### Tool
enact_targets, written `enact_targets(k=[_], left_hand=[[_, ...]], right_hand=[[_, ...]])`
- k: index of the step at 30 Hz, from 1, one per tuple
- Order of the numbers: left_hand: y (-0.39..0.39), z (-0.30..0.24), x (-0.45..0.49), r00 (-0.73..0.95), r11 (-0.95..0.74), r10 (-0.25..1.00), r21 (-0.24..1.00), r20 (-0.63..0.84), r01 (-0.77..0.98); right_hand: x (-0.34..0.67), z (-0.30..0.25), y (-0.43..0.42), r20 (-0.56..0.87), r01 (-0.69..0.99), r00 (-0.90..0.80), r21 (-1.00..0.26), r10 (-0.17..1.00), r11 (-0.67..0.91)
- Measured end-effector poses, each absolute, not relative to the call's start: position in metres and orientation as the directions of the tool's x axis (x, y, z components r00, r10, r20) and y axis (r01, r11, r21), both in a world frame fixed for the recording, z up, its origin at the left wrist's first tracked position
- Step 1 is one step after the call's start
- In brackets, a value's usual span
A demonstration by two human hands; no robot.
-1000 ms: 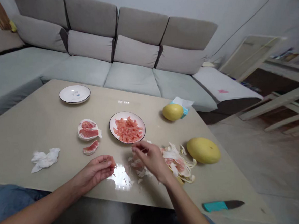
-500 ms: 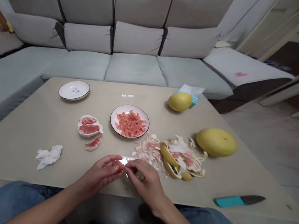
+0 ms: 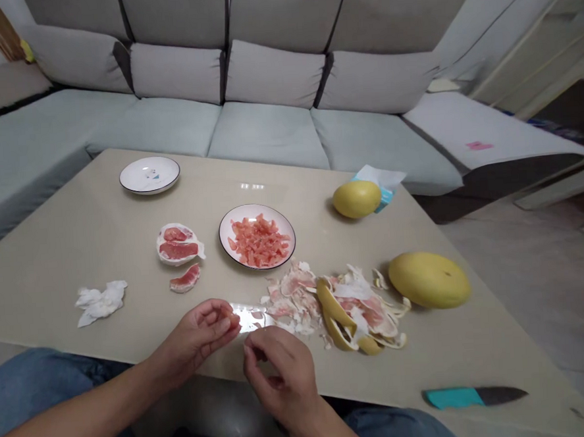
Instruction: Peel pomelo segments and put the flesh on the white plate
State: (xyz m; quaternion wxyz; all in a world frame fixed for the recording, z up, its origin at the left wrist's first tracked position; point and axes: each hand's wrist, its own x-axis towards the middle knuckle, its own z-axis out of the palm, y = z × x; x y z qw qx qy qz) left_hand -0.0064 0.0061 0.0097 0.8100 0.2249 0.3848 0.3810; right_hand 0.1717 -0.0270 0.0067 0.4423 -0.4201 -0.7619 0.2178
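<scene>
Near the table's front edge, my left hand is closed on a small piece of pomelo flesh, mostly hidden by the fingers. My right hand is a little to the right and apart from it, thumb and forefinger pinched together; whatever is between them is too small to make out. Beyond the hands stands a plate bearing many loose pink pomelo pieces. To its left lie a partly peeled pomelo chunk and a single pomelo segment. A heap of peel and membrane spreads right of my hands.
A knife with a turquoise handle lies at the front right. Two yellow pomelos rest on the right side, the farther one against a tissue pack. Crumpled tissue lies left; another plate stands far left. A sofa backs the table.
My right hand has drawn away from the pomelo piece, down and to the right, opening a gap between the hands. My left hand still holds the piece. The view has shifted slightly.
</scene>
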Motion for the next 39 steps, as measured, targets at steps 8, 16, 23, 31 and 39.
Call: enact_targets(k=[8, 16, 23, 31, 39], left_hand=[[0.011, 0.012, -0.009, 0.469, 0.709, 0.704, 0.502, -0.533, -0.495], [0.012, 0.012, -0.01, 0.456, 0.708, 0.706, 0.559, -0.542, -0.432], [0.011, 0.012, -0.005, 0.32, 0.463, 0.87, 0.846, -0.375, -0.266], [0.004, 0.008, -0.005, 0.308, 0.275, 0.915, 0.962, -0.26, -0.005], [0.0, 0.014, -0.004, 0.357, 0.147, 0.918, 0.984, -0.173, 0.098]], right_hand=[[0.192, 0.001, -0.011, 0.477, 0.522, -0.215, -0.682, 0.852, 0.513], [0.214, -0.004, 0.005, 0.367, 0.801, -0.205, -0.469, 0.907, 0.371], [0.218, -0.002, 0.011, 0.331, 0.771, -0.18, -0.538, 0.926, 0.342], [0.196, 0.011, -0.001, 0.209, 0.391, -0.206, -0.878, 0.956, 0.277], [0.181, 0.013, -0.01, 0.175, 0.236, -0.221, -0.945, 0.959, 0.226]])
